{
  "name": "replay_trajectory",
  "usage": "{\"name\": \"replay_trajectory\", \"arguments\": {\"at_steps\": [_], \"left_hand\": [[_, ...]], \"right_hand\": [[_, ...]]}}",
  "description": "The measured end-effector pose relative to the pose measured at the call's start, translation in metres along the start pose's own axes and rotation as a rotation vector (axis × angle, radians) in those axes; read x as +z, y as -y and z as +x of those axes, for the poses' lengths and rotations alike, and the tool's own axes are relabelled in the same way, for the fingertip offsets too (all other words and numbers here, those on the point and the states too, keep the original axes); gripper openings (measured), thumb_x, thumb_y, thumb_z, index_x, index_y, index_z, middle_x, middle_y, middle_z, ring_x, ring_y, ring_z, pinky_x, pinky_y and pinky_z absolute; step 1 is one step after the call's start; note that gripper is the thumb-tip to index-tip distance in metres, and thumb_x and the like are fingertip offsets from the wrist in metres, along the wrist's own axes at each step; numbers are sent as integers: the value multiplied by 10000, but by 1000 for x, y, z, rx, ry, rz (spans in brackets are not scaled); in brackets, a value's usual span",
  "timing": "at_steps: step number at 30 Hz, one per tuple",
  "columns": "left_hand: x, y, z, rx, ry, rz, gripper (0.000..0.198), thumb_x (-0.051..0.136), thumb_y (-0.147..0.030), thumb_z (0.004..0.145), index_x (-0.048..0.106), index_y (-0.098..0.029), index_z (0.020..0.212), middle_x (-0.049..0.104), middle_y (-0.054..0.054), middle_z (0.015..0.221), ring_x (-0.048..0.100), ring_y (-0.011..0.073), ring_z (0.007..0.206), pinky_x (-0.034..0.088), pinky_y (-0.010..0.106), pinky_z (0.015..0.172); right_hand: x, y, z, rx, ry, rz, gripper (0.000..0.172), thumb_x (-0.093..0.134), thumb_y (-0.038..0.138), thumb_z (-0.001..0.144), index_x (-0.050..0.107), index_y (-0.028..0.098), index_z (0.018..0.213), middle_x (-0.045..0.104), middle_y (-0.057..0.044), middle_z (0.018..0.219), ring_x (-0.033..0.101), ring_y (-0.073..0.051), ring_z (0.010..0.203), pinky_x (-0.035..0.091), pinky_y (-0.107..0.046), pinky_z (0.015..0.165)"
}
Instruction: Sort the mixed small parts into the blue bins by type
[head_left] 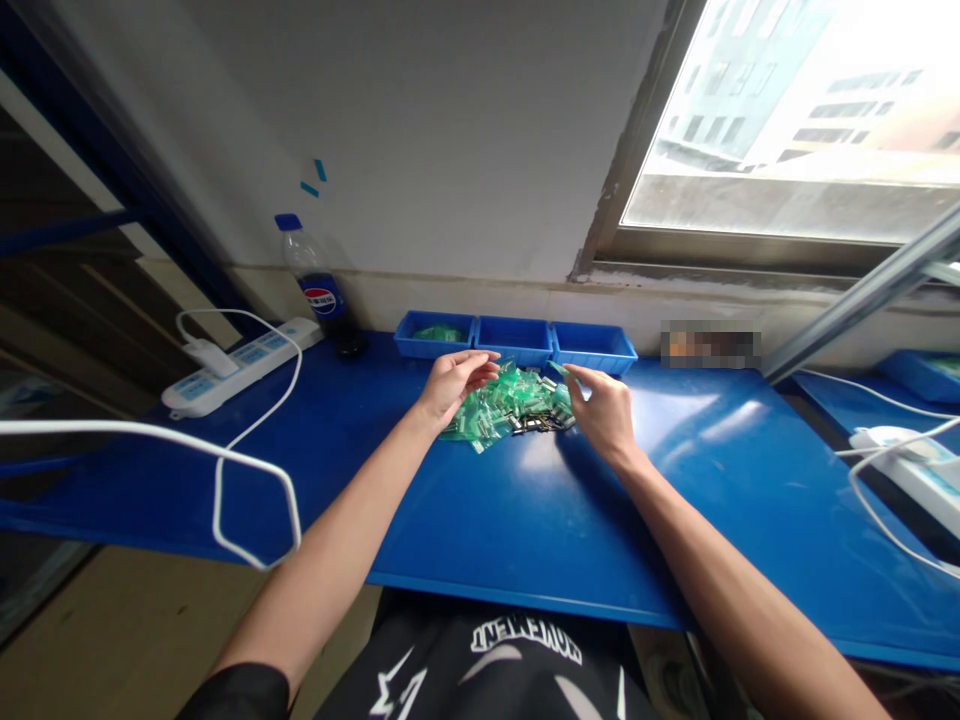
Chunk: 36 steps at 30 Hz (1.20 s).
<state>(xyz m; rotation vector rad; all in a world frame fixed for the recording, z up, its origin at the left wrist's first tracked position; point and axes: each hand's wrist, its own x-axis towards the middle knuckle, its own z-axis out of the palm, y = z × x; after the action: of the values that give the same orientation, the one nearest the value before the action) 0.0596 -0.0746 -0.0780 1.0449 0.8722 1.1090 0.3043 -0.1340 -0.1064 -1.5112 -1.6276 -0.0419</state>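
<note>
A pile of small green parts, heaped on the blue counter just in front of three blue bins. At its left edge, the left hand, fingers loosely curled and half open, tips touching the heap, nothing clearly held. At its right edge, the right hand, thumb and forefinger pinched shut on one green piece, just above the pile. Behind, side by side along the wall: left bin with a few green parts inside, middle bin, right bin. Farther left, an upright cola bottle with a blue cap. Beside it, a white power strip with a plug, and a white cable looping past the counter's front edge. Far right, a second power strip with cables. Above right, a window.
</note>
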Motion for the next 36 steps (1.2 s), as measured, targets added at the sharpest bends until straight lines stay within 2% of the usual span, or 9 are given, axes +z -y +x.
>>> {"name": "replay_trajectory", "arguments": {"at_steps": [3, 6, 12, 16, 21, 25, 29, 32, 36], "left_hand": [[5, 0, -4, 104, 20, 155, 287, 795, -386, 805, 820, -138, 947, 790, 102, 867, 719, 170, 738, 543, 264, 687], [11, -1, -8, 242, 47, 322, 310, 791, -414, 816, 816, -156, 986, 796, 105, 903, 728, 202, 766, 553, 293, 696], [17, 1, -17, 333, 233, 558, 305, 778, -458, 837, 812, -178, 955, 787, 85, 891, 710, 211, 775, 526, 284, 673], [16, 0, -21, 313, 336, 615, 340, 743, -488, 861, 759, -167, 751, 677, 34, 648, 593, 160, 587, 418, 267, 554], [18, -5, -22, 248, 377, 484, 367, 741, -481, 858, 713, -158, 685, 671, 34, 652, 583, 151, 599, 433, 268, 595], [15, -5, -16, 235, 279, 360, 347, 771, -464, 844, 730, -146, 712, 694, 43, 694, 576, 131, 603, 448, 257, 607], [6, -1, -3, 209, 5, 141, 343, 827, -459, 801, 729, -137, 729, 718, 47, 741, 592, 103, 604, 458, 222, 586], [-4, -1, 8, 154, -187, -84, 311, 852, -423, 794, 746, -140, 869, 746, 44, 800, 614, 73, 604, 462, 180, 569], [-14, -7, 14, 46, -270, -257, 290, 788, -331, 878, 729, -149, 1095, 782, 63, 868, 657, 72, 620, 473, 159, 552]], "right_hand": [[-6, 12, 3, -15, -127, 131, 299, 577, 391, 993, 808, 245, 1116, 794, -95, 1144, 731, -306, 1084, 570, -494, 1013], [-8, 23, 5, 89, -136, 396, 305, 675, 475, 938, 804, 241, 1086, 799, -89, 1097, 751, -279, 982, 616, -460, 911], [-9, 36, 3, 260, 154, 820, 510, 847, 477, 792, 722, 236, 1224, 805, -50, 901, 759, -238, 794, 619, -382, 738], [-11, 39, 1, 295, 224, 849, 550, 858, 506, 767, 700, 245, 1225, 795, -31, 869, 744, -223, 748, 610, -365, 705], [-9, 38, 2, 312, 254, 838, 541, 806, 529, 813, 678, 252, 1259, 790, -32, 878, 740, -222, 763, 607, -366, 721], [-6, 32, 4, 325, 157, 711, 389, 707, 505, 881, 722, 210, 1135, 783, -53, 854, 745, -232, 801, 592, -376, 774], [-6, 21, 5, 339, 80, 342, 230, 659, 374, 858, 758, 210, 985, 796, -66, 920, 753, -261, 895, 571, -399, 836], [-7, 16, 4, 295, 145, 134, 245, 637, 287, 801, 764, 219, 1000, 800, -64, 1048, 738, -283, 1027, 548, -421, 939], [-9, 18, 2, 332, 257, 2, 357, 635, 276, 762, 755, 254, 1097, 790, -52, 1132, 724, -310, 1086, 555, -432, 933]]}}
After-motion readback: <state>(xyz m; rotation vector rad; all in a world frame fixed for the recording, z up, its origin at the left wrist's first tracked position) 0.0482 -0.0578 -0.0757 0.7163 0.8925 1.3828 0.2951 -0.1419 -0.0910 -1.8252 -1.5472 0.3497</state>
